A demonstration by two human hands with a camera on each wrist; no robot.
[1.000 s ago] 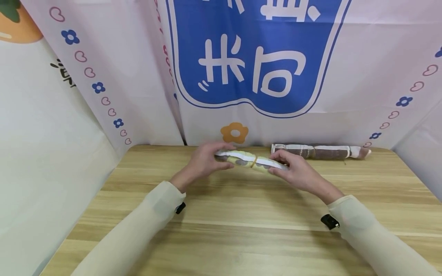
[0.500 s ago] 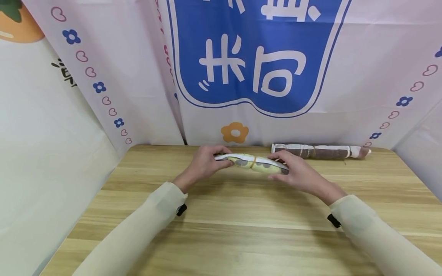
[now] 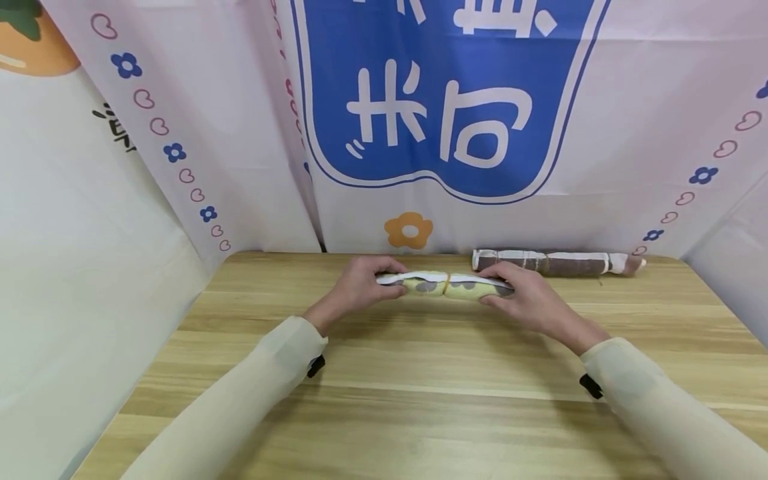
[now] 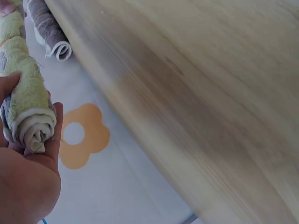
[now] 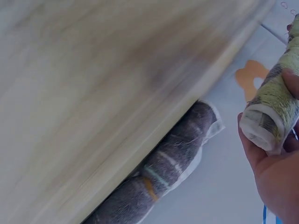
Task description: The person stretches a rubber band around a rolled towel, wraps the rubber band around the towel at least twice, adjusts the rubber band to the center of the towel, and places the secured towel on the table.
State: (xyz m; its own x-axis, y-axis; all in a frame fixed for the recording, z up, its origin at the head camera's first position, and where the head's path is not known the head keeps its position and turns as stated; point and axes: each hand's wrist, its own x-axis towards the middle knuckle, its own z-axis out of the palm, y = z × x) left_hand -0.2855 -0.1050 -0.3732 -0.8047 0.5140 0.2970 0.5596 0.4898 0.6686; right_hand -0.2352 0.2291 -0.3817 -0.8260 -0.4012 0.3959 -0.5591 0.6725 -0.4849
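Observation:
A rolled towel (image 3: pixel 429 287), yellow-green with grey spots and a white edge, is held level near the back of the table, an orange rubber band round its middle. My left hand (image 3: pixel 362 283) grips its left end, thumb on the near side and fingers behind. At the other end my right hand (image 3: pixel 528 299) holds it the same way. The left wrist view shows the spiral end of the rolled towel (image 4: pixel 35 126) above the left palm. In the right wrist view, the other rolled end (image 5: pixel 266 126) sits between thumb and fingers.
A brown rolled towel (image 3: pixel 570 264) with a white edge, also banded, lies along the table's back edge on the right. Behind the wooden table (image 3: pixel 420 400) hangs a white curtain (image 3: pixel 354 213) with a blue printed panel.
Both hands have brought the spotted rolled towel slightly to the right and nearer. It was tilted down to the right; now it lies almost level.

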